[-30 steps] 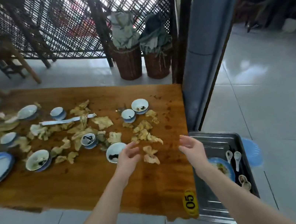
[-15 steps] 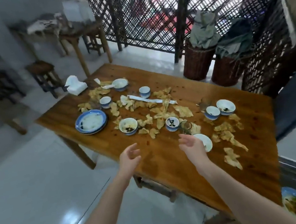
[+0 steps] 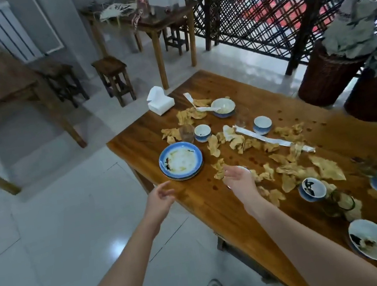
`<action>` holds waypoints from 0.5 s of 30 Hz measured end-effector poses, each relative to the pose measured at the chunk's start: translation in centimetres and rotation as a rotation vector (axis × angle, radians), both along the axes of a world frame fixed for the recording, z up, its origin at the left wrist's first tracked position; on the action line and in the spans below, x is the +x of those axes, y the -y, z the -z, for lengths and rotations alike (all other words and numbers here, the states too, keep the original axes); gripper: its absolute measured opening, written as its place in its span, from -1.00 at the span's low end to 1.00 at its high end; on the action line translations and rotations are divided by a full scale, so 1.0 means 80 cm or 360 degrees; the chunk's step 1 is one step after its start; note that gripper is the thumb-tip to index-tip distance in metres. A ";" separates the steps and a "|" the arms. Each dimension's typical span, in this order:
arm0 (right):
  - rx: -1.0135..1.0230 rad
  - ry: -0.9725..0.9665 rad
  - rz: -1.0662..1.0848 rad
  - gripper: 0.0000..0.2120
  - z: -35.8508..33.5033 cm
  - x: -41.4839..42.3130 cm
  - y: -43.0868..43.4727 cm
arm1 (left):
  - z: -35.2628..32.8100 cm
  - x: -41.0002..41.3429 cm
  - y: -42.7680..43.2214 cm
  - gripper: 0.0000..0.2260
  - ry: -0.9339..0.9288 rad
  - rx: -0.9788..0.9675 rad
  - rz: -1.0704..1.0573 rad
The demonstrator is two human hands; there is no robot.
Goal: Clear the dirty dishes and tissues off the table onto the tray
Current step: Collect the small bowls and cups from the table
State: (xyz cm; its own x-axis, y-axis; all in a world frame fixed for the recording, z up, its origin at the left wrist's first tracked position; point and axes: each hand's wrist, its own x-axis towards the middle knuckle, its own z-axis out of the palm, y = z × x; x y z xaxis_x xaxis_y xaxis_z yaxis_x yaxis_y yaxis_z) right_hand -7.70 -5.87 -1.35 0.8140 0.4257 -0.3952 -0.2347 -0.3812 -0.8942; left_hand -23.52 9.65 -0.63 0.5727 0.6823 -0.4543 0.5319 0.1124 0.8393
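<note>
A wooden table [image 3: 219,202] carries several dirty blue-rimmed bowls, crumpled brown tissues [image 3: 239,139] and long white paper strips [image 3: 273,140]. A stack of blue-rimmed plates [image 3: 181,160] with food smears sits near the table's left edge. My left hand [image 3: 159,201] hovers open just off that edge, below the plates. My right hand [image 3: 239,179] is open over the table, right of the plates, covering part of a small bowl. Both hands hold nothing. The tray is out of view.
A white tissue pack [image 3: 160,101] sits at the table's far left corner. Two clear glasses [image 3: 187,134] stand among the tissues. Wicker baskets [image 3: 328,78] stand behind the table. Stools [image 3: 114,78] and other wooden tables stand on the tiled floor at left.
The view has swung left away from the tray toward the table's left end. Both hands stayed empty and now reach near the stacked blue plates.
</note>
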 end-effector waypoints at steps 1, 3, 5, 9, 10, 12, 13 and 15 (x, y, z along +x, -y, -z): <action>-0.0016 0.0004 -0.0015 -0.65 0.001 0.009 -0.019 | 0.000 0.004 -0.018 -0.58 -0.0020 0.0003 -0.0009; -0.0027 0.0009 -0.0035 -0.66 0.001 0.026 -0.056 | 0.002 0.012 -0.055 -0.58 -0.0045 0.0020 -0.0035; -0.0044 0.0020 -0.0028 -0.67 0.003 0.043 -0.090 | 0.005 0.023 -0.092 -0.59 -0.0052 0.0056 -0.0062; -0.0197 0.0037 -0.0001 -0.68 0.021 0.061 -0.137 | 0.018 0.047 -0.147 -0.58 -0.0131 0.0090 -0.0012; -0.0226 0.0056 -0.0013 -0.69 0.029 0.063 -0.145 | 0.023 0.054 -0.157 -0.59 -0.0148 0.0084 0.0012; -0.0302 0.0075 -0.0023 -0.71 0.046 0.067 -0.156 | 0.035 0.068 -0.178 -0.59 -0.0178 0.0090 0.0060; -0.0350 0.0062 -0.0002 -0.70 0.054 0.067 -0.160 | 0.042 0.074 -0.187 -0.59 -0.0195 0.0093 0.0088; -0.0422 -0.0031 0.0070 -0.64 0.071 0.068 -0.166 | 0.056 0.087 -0.205 -0.58 -0.0223 0.0097 0.0150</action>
State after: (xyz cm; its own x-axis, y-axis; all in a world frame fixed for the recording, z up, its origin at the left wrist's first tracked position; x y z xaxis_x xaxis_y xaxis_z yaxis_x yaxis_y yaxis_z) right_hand -2.23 7.43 -7.04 0.8206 0.2696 -0.5038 -0.2724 -0.5905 -0.7597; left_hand -16.55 26.08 -5.09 0.5692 0.6574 -0.4937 0.6501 0.0078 0.7598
